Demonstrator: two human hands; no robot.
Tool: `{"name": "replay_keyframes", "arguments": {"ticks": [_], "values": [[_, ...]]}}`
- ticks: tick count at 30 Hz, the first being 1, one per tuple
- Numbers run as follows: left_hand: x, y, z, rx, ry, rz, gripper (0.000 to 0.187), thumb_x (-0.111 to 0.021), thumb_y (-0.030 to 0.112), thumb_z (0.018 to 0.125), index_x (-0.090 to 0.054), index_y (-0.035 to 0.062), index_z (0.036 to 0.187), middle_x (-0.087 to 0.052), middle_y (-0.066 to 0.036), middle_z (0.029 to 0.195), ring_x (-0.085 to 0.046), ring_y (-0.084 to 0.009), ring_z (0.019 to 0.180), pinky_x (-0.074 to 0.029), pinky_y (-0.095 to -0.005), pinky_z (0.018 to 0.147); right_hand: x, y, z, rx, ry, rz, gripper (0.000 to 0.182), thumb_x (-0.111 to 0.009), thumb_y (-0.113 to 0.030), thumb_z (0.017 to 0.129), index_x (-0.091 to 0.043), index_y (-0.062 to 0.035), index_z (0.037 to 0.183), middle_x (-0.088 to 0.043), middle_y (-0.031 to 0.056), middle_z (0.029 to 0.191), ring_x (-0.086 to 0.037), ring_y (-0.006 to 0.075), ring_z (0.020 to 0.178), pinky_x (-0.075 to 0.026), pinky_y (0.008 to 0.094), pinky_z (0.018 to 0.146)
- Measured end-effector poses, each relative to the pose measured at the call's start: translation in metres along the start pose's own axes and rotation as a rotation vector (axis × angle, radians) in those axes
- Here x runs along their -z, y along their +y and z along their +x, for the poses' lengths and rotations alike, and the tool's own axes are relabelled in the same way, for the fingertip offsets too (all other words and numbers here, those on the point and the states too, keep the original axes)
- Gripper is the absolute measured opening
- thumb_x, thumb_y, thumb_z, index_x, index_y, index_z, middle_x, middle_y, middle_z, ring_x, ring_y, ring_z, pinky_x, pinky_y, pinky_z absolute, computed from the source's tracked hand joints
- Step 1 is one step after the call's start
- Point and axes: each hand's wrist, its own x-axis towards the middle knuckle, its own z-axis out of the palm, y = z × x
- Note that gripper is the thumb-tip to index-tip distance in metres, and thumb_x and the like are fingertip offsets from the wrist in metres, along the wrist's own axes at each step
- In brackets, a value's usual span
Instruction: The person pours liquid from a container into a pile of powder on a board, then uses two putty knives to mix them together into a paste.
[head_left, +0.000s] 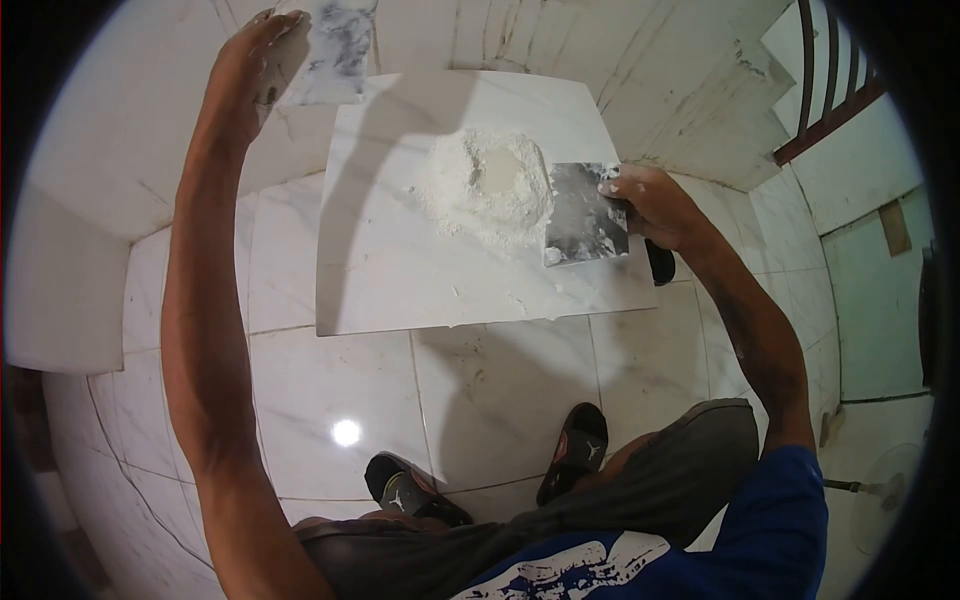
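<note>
A mound of white powder with a pale, wet-looking hollow in its middle lies on a white marbled board. My left hand, dusted white, is raised beyond the board's far left corner and grips a flat plate smeared with white. At the right of the mound, my right hand holds a dark metal plate by its right edge. That plate's left edge is beside the powder. White bits cling to my right fingertips.
White tiled floor surrounds the board, and a stained wall rises behind it. A dark object shows beneath my right wrist. My sandalled feet are below the board. A cable runs at left; a fan stands at right.
</note>
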Motion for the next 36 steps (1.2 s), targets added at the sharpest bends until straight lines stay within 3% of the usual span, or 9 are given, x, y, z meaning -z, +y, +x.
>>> {"name": "replay_keyframes", "arguments": {"ticks": [3, 8, 17, 21, 24, 27, 30, 36], "values": [[-0.005, -0.003, -0.008, -0.215, -0.073, -0.138, 0.039, -0.058, 0.032, 0.094, -0.065, 0.0068, 0.123, -0.065, 0.0, 0.109, -0.058, -0.0091, 0.093, -0.045, -0.0217, 0.077, -0.024, -0.019, -0.01, 0.008, 0.031, 0.042, 0.019, -0.061, -0.017, 0.093, -0.06, 0.0005, 0.099, -0.059, 0.0042, 0.085, -0.061, 0.0143, 0.068, -0.055, 0.0343, 0.06], [-0.009, 0.003, -0.013, -0.048, -0.017, -0.023, 0.04, -0.058, 0.033, 0.093, -0.065, 0.0065, 0.122, -0.064, 0.0, 0.109, -0.058, -0.0087, 0.093, -0.044, -0.0215, 0.076, -0.035, -0.043, -0.014, 0.061, 0.044, -0.259, 0.024, -0.059, -0.019, 0.094, -0.06, 0.0049, 0.1, -0.06, 0.0059, 0.081, -0.063, 0.0156, 0.069, -0.058, 0.0347, 0.065], [-0.017, 0.015, -0.042, -0.105, -0.054, -0.012, 0.039, -0.058, 0.034, 0.093, -0.064, 0.0084, 0.123, -0.063, 0.002, 0.101, -0.055, -0.0069, 0.087, -0.043, -0.0217, 0.072, -0.064, -0.092, -0.025, 0.271, 0.053, -0.751, 0.026, -0.057, -0.018, 0.095, -0.063, 0.0068, 0.096, -0.059, 0.0049, 0.079, -0.051, 0.0108, 0.061, -0.04, 0.0274, 0.053], [-0.013, 0.013, -0.026, -0.052, -0.014, 0.034, 0.038, -0.058, 0.034, 0.094, -0.064, 0.0102, 0.122, -0.062, 0.003, 0.099, -0.054, -0.006, 0.083, -0.043, -0.0219, 0.07, -0.034, -0.091, 0.015, 0.217, 0.067, -0.434, 0.018, -0.059, -0.011, 0.089, -0.064, 0.0048, 0.095, -0.06, 0.0051, 0.081, -0.056, 0.0127, 0.065, -0.047, 0.0289, 0.058], [-0.015, 0.017, -0.029, -0.035, 0.001, 0.061, 0.036, -0.058, 0.035, 0.093, -0.064, 0.0113, 0.121, -0.062, 0.004, 0.098, -0.053, -0.0056, 0.082, -0.042, -0.022, 0.068, 0.003, -0.083, 0.036, -0.004, 0.114, -0.35, 0.016, -0.061, -0.01, 0.086, -0.065, 0.0029, 0.094, -0.061, 0.0059, 0.082, -0.059, 0.0144, 0.07, -0.051, 0.0304, 0.063], [-0.027, 0.032, -0.043, 0.017, 0.011, 0.075, 0.036, -0.058, 0.035, 0.093, -0.064, 0.0119, 0.12, -0.061, 0.004, 0.096, -0.052, -0.0059, 0.08, -0.041, -0.0222, 0.067, 0.032, -0.056, 0.066, -0.081, 0.039, -0.1, 0.018, -0.065, -0.008, 0.085, -0.063, 0.0062, 0.095, -0.063, 0.0085, 0.087, -0.064, 0.0181, 0.078, -0.057, 0.0355, 0.07], [-0.035, 0.037, -0.05, 0.003, 0.018, 0.012, 0.029, -0.059, 0.029, 0.093, -0.066, 0.0082, 0.112, -0.062, -0.002, 0.099, -0.056, -0.0106, 0.085, -0.046, -0.0264, 0.073, 0.032, -0.045, 0.071, -0.059, 0.024, -0.031, 0.016, -0.064, -0.008, 0.085, -0.063, 0.0054, 0.093, -0.062, 0.01, 0.09, -0.063, 0.0188, 0.079, -0.055, 0.0353, 0.07], [-0.036, 0.033, -0.048, -0.026, 0.003, -0.001, 0.036, -0.06, 0.033, 0.093, -0.064, 0.0079, 0.118, -0.062, 0.0, 0.098, -0.057, -0.0077, 0.083, -0.046, -0.023, 0.072, 0.003, -0.055, 0.068, 0.1, -0.06, -0.254, 0.018, -0.062, -0.012, 0.085, -0.064, 0.0043, 0.092, -0.062, 0.0091, 0.086, -0.061, 0.0177, 0.076, -0.051, 0.0335, 0.065]]}}
